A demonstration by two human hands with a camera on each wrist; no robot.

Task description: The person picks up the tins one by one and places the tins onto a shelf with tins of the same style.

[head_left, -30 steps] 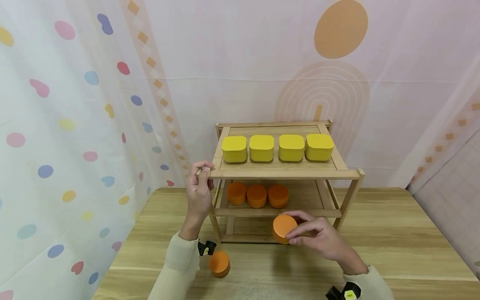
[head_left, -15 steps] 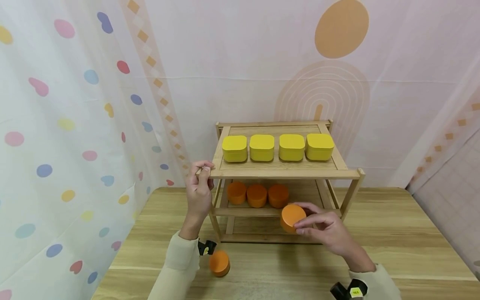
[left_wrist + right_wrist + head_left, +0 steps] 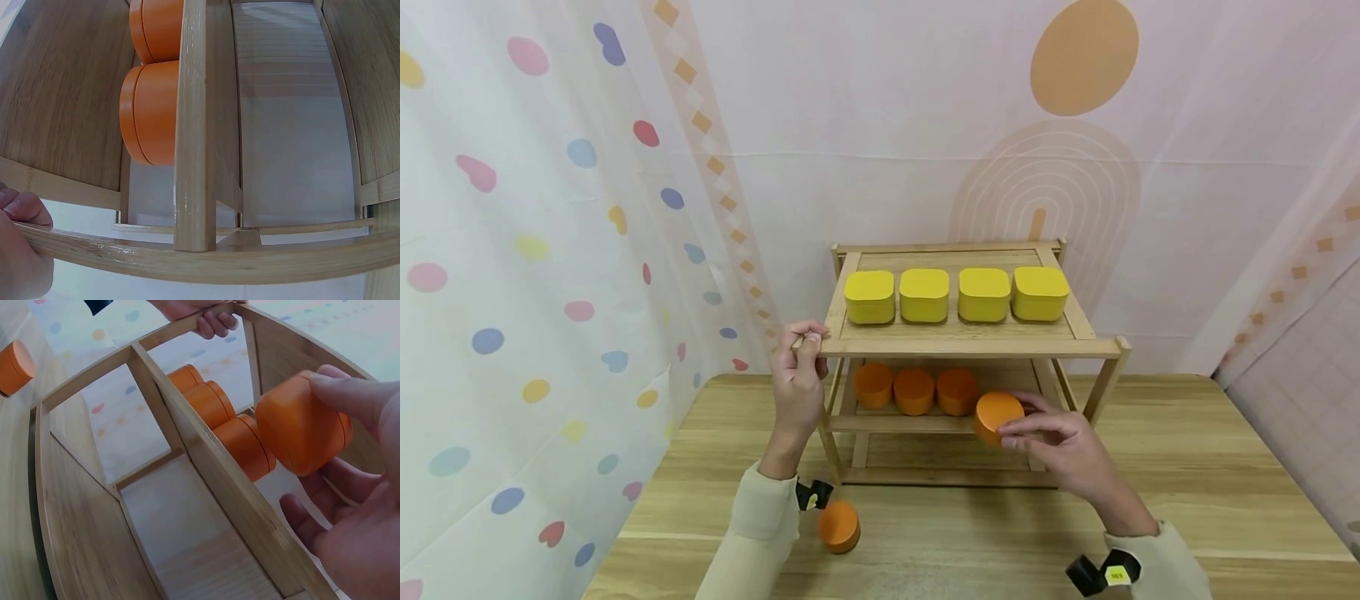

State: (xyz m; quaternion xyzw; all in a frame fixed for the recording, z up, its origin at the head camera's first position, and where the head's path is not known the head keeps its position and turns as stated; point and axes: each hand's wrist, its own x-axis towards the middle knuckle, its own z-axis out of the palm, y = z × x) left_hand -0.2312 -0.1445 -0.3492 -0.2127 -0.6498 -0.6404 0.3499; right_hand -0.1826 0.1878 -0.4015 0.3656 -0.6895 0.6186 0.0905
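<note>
Nearest, 1 orange tin (image 3: 838, 527) lies on the table (image 3: 1150, 500) at lower centre. Beyond, the right hand (image 3: 1060, 446) pinches another tin (image 3: 997, 417) at the middle shelf's (image 3: 910, 423) edge, beside 3 shelved tins (image 3: 914, 390); seating it rightmost seems next. The left hand (image 3: 797, 383) grips the rack's (image 3: 962, 346) upper corner.

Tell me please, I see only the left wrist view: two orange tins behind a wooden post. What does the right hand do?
Observer: The right hand holds an orange tin at the middle shelf, right of the row.
Operator: How many tins are in that row?
Observer: Three.
Operator: Is anything on the top shelf?
Observer: Four yellow tins.
Operator: Are other tins outside the rack?
Observer: One orange tin lies on the table, near the left sleeve.
</note>
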